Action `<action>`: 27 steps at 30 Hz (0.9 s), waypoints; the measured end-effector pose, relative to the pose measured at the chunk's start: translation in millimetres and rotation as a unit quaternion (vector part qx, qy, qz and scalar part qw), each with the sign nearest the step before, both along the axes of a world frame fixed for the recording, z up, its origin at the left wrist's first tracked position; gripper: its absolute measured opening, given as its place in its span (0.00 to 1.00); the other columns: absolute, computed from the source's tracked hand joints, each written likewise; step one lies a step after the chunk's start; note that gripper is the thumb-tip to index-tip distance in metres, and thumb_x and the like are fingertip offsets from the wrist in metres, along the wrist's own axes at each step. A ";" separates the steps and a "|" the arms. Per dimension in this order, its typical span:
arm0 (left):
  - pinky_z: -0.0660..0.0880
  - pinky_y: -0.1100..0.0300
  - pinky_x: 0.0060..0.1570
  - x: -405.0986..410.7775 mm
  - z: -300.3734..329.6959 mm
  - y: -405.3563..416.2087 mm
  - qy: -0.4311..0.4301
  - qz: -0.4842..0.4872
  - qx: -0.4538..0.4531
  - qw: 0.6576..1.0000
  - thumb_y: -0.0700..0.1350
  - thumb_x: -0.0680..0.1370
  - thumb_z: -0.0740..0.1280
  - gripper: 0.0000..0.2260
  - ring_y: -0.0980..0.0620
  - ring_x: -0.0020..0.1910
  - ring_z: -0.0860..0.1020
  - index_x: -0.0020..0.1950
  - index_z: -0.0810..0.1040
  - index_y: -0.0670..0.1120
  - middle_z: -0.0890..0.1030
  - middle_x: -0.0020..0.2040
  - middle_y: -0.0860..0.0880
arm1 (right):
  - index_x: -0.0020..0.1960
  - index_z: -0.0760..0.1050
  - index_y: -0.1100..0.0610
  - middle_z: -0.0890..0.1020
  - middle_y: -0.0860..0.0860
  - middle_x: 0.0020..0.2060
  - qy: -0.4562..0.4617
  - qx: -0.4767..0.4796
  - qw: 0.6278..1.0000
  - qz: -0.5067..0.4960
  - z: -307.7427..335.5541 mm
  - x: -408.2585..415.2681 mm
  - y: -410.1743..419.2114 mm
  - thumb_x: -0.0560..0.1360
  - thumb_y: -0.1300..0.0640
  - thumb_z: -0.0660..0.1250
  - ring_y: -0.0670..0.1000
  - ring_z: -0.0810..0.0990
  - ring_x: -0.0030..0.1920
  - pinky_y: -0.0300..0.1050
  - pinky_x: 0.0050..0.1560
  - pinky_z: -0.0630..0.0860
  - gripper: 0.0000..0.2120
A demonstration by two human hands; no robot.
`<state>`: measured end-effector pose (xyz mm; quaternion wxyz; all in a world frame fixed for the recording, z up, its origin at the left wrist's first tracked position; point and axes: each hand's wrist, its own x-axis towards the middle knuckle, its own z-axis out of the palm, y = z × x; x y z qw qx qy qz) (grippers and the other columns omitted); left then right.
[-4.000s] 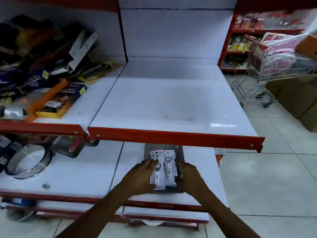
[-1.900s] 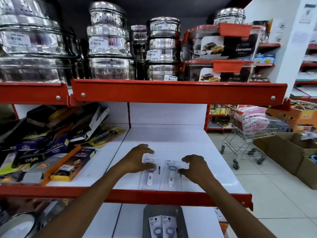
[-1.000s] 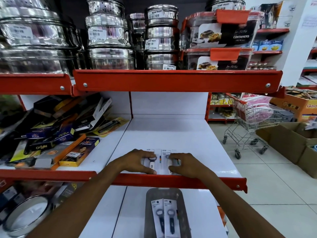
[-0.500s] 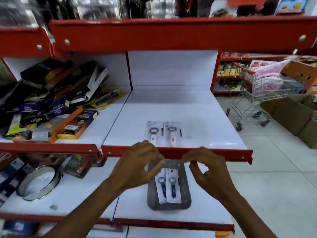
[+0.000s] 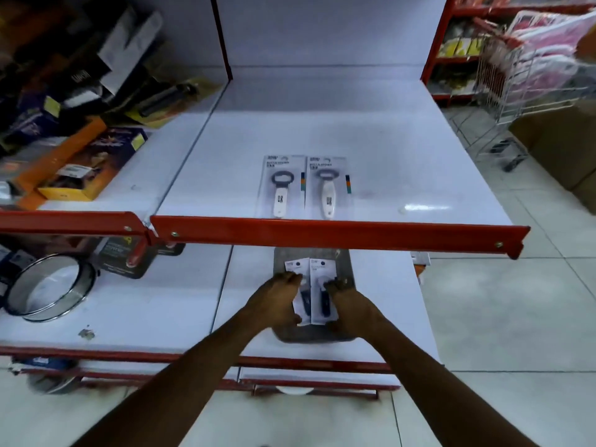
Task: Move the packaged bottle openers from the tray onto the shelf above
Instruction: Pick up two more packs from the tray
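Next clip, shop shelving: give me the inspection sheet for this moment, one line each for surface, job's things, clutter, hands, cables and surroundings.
Surface: white upper shelf with a red front lip; a white lower shelf beneath it.
Job's things: two packaged openers lie flat, side by side, near the upper shelf's front edge; two more packs lie in the grey tray on the lower shelf.
Clutter: boxed goods piled at the upper shelf's left; round sieve on the lower shelf's left.
Hands: left hand and right hand each close on a pack in the tray.
Cables: nothing seen.
Surroundings: shopping trolley and cardboard boxes on the tiled floor at right.
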<state>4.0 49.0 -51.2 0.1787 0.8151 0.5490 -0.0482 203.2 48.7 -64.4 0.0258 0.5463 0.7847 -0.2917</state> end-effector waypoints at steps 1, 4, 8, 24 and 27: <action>0.75 0.49 0.62 2.6 -6.4 6.8 0.020 -0.012 -0.004 1.000 0.55 0.66 0.78 0.40 0.41 0.63 0.74 0.70 0.67 0.40 0.74 0.67 0.41 | 0.76 0.52 0.61 0.61 0.61 0.75 -0.022 0.008 0.999 0.031 -7.0 -2.7 4.0 0.73 0.54 0.69 0.61 0.62 0.73 0.51 0.74 0.59 0.39; 0.73 0.48 0.63 10.3 -20.6 18.0 0.053 -0.054 -0.019 0.997 0.60 0.65 0.78 0.39 0.41 0.61 0.73 0.66 0.70 0.38 0.74 0.65 0.40 | 0.76 0.51 0.62 0.58 0.61 0.76 -0.073 0.019 0.995 0.065 -19.1 -5.6 8.2 0.71 0.55 0.72 0.63 0.60 0.74 0.56 0.74 0.60 0.42; 0.75 0.51 0.58 12.4 -31.7 25.6 0.031 -0.068 -0.020 0.997 0.61 0.64 0.78 0.33 0.44 0.54 0.75 0.58 0.75 0.41 0.77 0.57 0.42 | 0.71 0.61 0.62 0.73 0.62 0.66 -0.080 0.033 0.994 0.074 -24.1 -4.0 13.9 0.73 0.55 0.70 0.63 0.75 0.63 0.57 0.63 0.74 0.32; 0.78 0.52 0.49 15.6 -20.3 11.6 0.073 -0.115 -0.020 0.990 0.52 0.75 0.67 0.20 0.44 0.49 0.78 0.63 0.71 0.44 0.79 0.57 0.41 | 0.71 0.63 0.56 0.74 0.58 0.67 -0.056 0.110 0.991 0.055 28.9 15.5 -2.7 0.78 0.55 0.61 0.60 0.78 0.60 0.54 0.64 0.74 0.22; 0.76 0.50 0.57 8.3 -7.2 8.0 0.083 -0.111 0.027 0.990 0.47 0.81 0.60 0.20 0.41 0.56 0.78 0.71 0.67 0.42 0.76 0.65 0.40 | 0.68 0.68 0.54 0.76 0.56 0.66 -0.005 0.108 0.994 -0.005 46.6 18.3 -12.6 0.80 0.55 0.60 0.60 0.78 0.61 0.54 0.65 0.73 0.17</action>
